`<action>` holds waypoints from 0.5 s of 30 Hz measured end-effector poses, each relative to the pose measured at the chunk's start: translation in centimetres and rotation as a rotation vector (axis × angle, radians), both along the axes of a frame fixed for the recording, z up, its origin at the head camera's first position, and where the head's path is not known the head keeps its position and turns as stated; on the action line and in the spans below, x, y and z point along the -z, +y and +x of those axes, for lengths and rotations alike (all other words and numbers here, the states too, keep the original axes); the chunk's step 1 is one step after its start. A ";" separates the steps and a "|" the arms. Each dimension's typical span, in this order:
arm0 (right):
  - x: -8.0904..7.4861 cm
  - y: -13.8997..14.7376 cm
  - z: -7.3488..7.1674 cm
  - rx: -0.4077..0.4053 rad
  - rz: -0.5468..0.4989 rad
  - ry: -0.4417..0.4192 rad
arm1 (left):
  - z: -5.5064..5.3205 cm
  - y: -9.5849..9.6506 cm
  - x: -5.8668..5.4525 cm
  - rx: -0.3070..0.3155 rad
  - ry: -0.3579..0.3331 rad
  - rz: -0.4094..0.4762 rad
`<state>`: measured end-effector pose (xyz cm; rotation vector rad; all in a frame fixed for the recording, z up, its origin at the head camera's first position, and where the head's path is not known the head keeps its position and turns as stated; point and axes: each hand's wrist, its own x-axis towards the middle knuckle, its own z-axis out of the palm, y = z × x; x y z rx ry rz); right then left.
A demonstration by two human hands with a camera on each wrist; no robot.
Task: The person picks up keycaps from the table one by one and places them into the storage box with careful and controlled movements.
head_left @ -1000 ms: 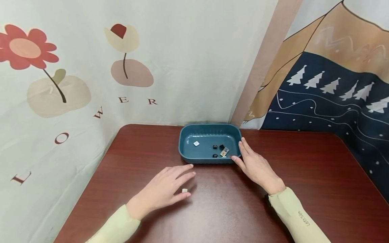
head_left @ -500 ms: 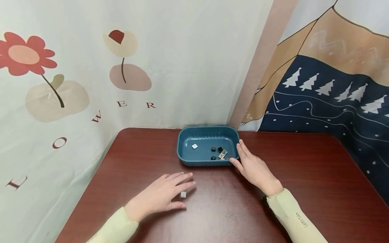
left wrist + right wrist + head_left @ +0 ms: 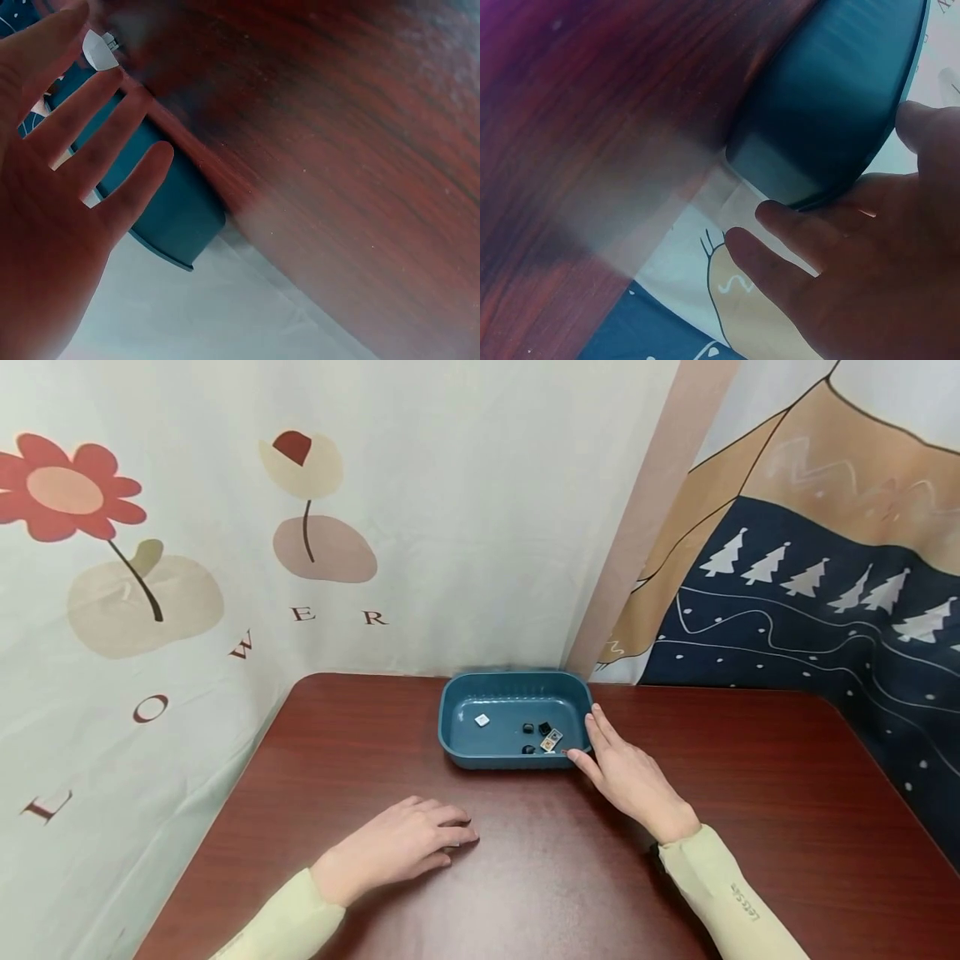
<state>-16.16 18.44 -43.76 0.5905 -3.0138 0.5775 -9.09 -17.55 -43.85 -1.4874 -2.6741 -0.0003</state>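
Observation:
My left hand is low over the table, fingertips lowered around a small white block. In the head view the fingers cover nearly all of that block; the left wrist view shows the white block by the thumb and fingertips, with the fingers fairly straight. Contact there is hard to judge. My right hand rests at the near right corner of a blue-green plastic bin, straight fingers along its right side and thumb at the front rim. In the right wrist view the right hand touches the bin's wall.
Inside the bin lie a white block, several small black blocks and a small two-square piece. The bin stands near the back edge of the reddish-brown wooden table. Printed curtains hang behind it.
My left hand has come down over the white block, its thumb and fingers drawing closer and covering most of it. My right hand stays at the bin's corner.

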 end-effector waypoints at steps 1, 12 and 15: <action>0.0 0.0 0.0 0.000 0.001 -0.002 | 0.0 0.0 0.0 0.002 0.004 -0.001; -0.1 0.0 0.0 0.002 0.004 -0.007 | 0.1 0.2 -0.1 0.033 0.045 0.064; 0.0 0.0 0.0 0.002 0.005 -0.009 | 0.1 0.3 -0.2 0.030 0.016 0.086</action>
